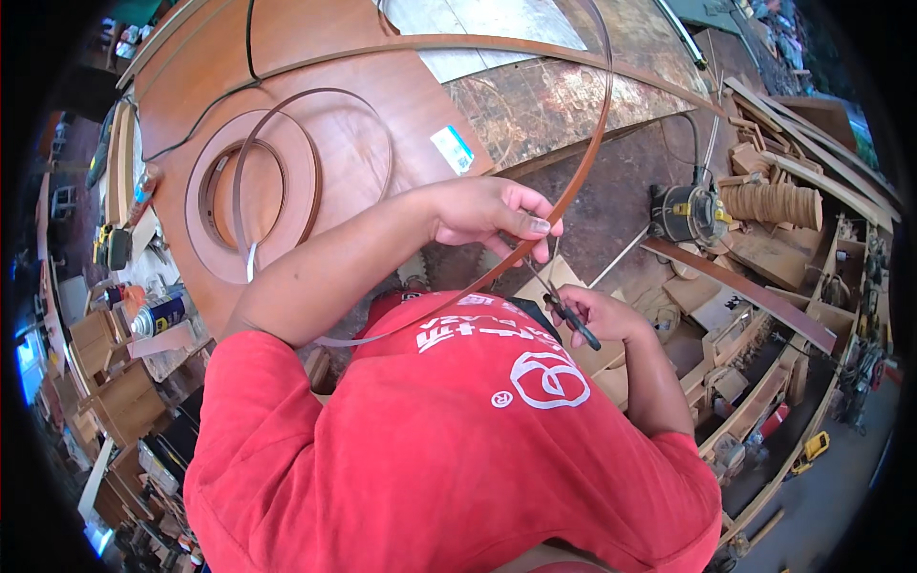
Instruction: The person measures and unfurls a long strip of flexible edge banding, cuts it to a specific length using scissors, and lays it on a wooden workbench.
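My left hand (487, 215) pinches a long, narrow brown edge-banding strip (584, 168) between thumb and fingers. One stretch of the strip arches up past the top of the view; the other bends down across my red shirt. Below it, my right hand (598, 315) grips a pair of scissors (571, 320) with dark handles. Their metal blades point up to the strip just under my left fingers; whether they touch it I cannot tell. A roll of edge banding (204, 229) lies flat on a brown wood panel (344, 64), with a loose turn of banding rising from it.
A long thin wood strip (501, 44) crosses the workbench (530, 93). A router (688, 211) stands at the right near stacked wooden discs (774, 203) and offcuts. At the left are a spray can (161, 315) and a bottle (143, 190). A black cable (204, 114) runs over the panel.
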A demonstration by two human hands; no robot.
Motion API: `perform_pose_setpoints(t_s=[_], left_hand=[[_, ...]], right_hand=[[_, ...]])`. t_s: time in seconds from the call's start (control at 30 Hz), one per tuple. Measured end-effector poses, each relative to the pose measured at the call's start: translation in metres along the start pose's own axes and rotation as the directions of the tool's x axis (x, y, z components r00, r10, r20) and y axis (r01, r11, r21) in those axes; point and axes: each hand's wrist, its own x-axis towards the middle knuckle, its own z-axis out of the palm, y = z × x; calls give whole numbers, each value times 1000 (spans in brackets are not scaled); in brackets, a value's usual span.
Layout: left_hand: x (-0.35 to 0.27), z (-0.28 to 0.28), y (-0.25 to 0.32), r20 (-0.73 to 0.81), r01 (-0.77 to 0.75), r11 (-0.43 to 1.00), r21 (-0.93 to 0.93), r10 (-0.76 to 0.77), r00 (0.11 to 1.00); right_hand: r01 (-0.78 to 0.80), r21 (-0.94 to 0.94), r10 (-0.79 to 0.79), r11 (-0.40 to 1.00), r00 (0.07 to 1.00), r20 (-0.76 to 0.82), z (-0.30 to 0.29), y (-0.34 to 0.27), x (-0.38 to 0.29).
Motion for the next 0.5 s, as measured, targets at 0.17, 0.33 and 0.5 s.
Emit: perform_pose_setpoints(t_s=[0.17,0.33,0.5], left_hand=[[-2,5,-1,24,-6,999,-35,7,1000],[-3,9,-2,72,-9,999,-50,12,997],[-3,12,-2,119,-27,989,-145,44,992]], right_hand=[[-10,-43,9,999,1000,-29,-4,-9,14],[34,-75,-39,997,998,-59,-7,-9,20],[149,-157,-166,976,981,-100,-1,-15,22]])
